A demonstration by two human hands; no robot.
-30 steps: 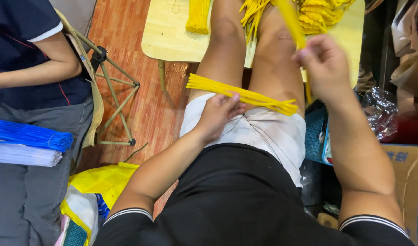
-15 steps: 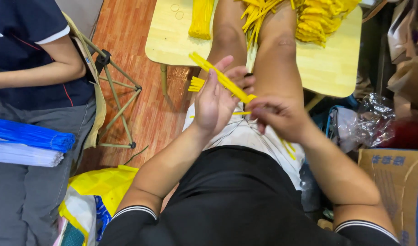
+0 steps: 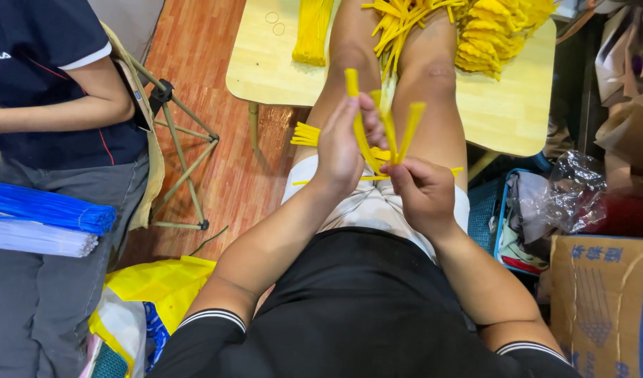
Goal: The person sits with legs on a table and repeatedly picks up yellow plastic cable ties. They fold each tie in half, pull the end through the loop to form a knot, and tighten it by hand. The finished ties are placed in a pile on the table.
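My left hand (image 3: 341, 147) and my right hand (image 3: 421, 190) meet above my lap, both closed on a few yellow strips (image 3: 388, 129) that stand upright and fan out between them. More yellow strips (image 3: 306, 134) lie across my thighs under the hands. My legs stretch out onto a low pale wooden table (image 3: 265, 63). On that table lie a neat yellow bundle (image 3: 313, 31) and a big loose heap of yellow strips (image 3: 496, 31).
A person in a dark shirt (image 3: 48, 98) stands at the left, beside stacked blue and white strips (image 3: 41, 217). A folding stand (image 3: 178, 147) is on the wooden floor. A yellow bag (image 3: 157, 287) lies lower left; a cardboard box (image 3: 602, 301) and clutter sit at the right.
My right hand came down from near the table to meet my left hand over my lap. The strips went from lying flat to standing upright between both hands.
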